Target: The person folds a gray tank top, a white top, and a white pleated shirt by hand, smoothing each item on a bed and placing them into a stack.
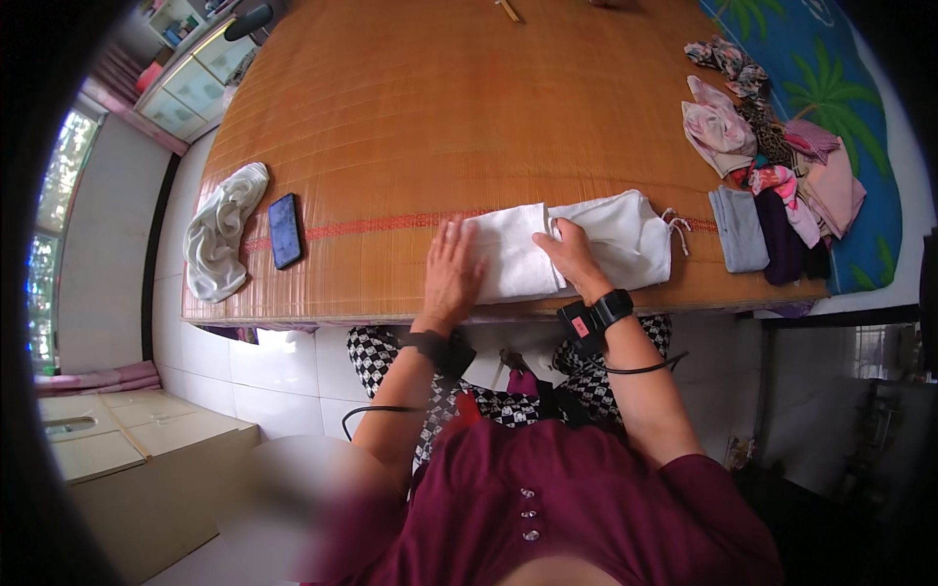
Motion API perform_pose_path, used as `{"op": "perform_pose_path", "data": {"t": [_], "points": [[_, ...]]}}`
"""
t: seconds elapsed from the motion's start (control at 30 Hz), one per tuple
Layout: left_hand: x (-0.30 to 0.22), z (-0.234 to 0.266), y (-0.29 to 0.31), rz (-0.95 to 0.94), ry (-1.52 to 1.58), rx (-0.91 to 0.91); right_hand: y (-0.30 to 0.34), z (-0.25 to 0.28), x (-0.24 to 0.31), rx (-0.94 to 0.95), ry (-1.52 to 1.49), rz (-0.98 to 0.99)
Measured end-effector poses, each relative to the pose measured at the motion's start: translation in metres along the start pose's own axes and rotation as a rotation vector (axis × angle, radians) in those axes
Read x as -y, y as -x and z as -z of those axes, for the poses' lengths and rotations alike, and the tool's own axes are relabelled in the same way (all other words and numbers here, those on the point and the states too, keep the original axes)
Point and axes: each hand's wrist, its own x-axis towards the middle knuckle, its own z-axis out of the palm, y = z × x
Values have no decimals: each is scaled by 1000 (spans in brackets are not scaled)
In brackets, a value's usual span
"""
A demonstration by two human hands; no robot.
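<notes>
White drawstring trousers, partly folded, lie along the near edge of the mat-covered bed. Their waist cord hangs out at the right end. My left hand rests at the left end of the folded part, fingers stretched out and slightly blurred. At the edge of the folded layer, near the middle, my right hand has its thumb and fingers closed on the cloth. Its fingertips are partly hidden. Dark devices with cables are strapped to both wrists.
A crumpled white garment and a dark phone lie to the left on the woven mat. At the right sit a folded grey cloth and a pile of pink and patterned clothes. A beige cabinet stands lower left.
</notes>
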Motion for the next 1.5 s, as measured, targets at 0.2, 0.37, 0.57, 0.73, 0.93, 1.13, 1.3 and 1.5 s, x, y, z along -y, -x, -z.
{"op": "perform_pose_path", "data": {"t": [0.2,0.37,0.57,0.73,0.93,1.13,1.3,1.5], "points": [[4,-20,6,-24,-193,195,23,-10,-4,-238,389,232],[0,-13,8,4,-160,212,66,-13,46,-162,758,527],[11,-19,15,59,159,43,78,-16,-2,-64,858,507],[19,-22,19,512,416,-101,76,-20,-3,-79,860,505],[36,-17,4,681,670,69,78,-19,0,-91,889,509],[18,19,7,824,1086,293,97,-13,21,141,788,537],[-29,60,8,754,1363,220,105,-35,5,101,666,567],[-70,82,-31,651,1382,191,104,-38,15,191,-76,325]]}}
